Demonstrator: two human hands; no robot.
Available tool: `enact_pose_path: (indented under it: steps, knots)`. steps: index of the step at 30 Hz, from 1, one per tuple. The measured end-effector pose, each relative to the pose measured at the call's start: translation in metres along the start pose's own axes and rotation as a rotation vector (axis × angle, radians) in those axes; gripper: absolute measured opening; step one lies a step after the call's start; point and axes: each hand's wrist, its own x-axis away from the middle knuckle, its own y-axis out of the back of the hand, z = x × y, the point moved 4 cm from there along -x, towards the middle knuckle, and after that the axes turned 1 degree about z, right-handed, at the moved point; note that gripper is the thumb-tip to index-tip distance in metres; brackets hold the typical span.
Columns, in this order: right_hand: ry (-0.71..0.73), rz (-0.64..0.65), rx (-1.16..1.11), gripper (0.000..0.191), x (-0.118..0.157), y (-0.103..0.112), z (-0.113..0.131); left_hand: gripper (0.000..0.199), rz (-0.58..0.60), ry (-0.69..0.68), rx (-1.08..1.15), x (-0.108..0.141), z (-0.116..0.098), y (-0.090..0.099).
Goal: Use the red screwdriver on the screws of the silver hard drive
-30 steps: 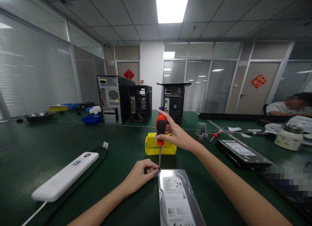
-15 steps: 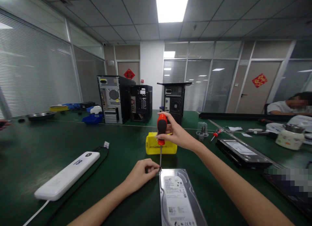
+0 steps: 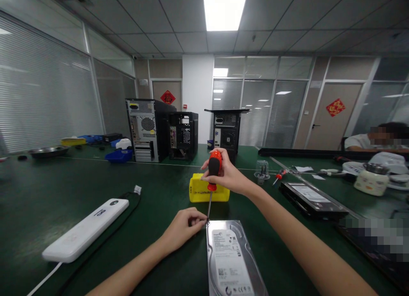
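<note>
Compared with half a second ago, the red-and-black screwdriver [image 3: 214, 165] leans more, its handle tipped to the right above a shaft slanting down to the left. The right hand [image 3: 229, 176] has changed its grip: the forefinger, earlier laid over the top of the handle, is now lower, and thumb and fingers pinch the handle from its sides. The left hand [image 3: 181, 228] stays beside the far left corner of a silver Seagate hard drive [image 3: 228, 255], which lies label up on the green table [image 3: 159, 191] in front of the wearer. Its fingers are curled and bunched; whether they pinch anything cannot be told. The screwdriver's tip is hard to make out at that corner, and the drive's near end is cut off below. A yellow plastic bin [image 3: 209, 196] stands just beyond the shaft. Bare tabletop lies between the left forearm and a white oblong device [image 3: 86, 232] marked 18; on the right, the forearm crosses the gap toward a second hard drive [image 3: 313, 198].
</note>
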Motion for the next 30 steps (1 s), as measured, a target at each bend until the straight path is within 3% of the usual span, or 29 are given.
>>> enact_pose_path:
  steps: [5, 12, 19, 30]
  knots:
    - [-0.017, -0.039, 0.003, 0.062, 0.001, -0.002, -0.003, 0.025, 0.0, 0.002, -0.003, 0.002, 0.001, 0.0]
    - [0.023, -0.014, -0.09, 0.04, 0.001, -0.008, 0.005, 0.027, 0.008, -0.003, -0.022, 0.001, 0.004, -0.002]
    - [0.105, -0.135, -0.129, 0.034, -0.002, 0.002, 0.008, 0.027, 0.021, 0.01, -0.029, 0.002, 0.005, -0.002]
    - [0.047, -0.027, -0.186, 0.025, -0.003, -0.003, 0.01, 0.028, 0.03, 0.008, -0.01, 0.0, 0.003, -0.002]
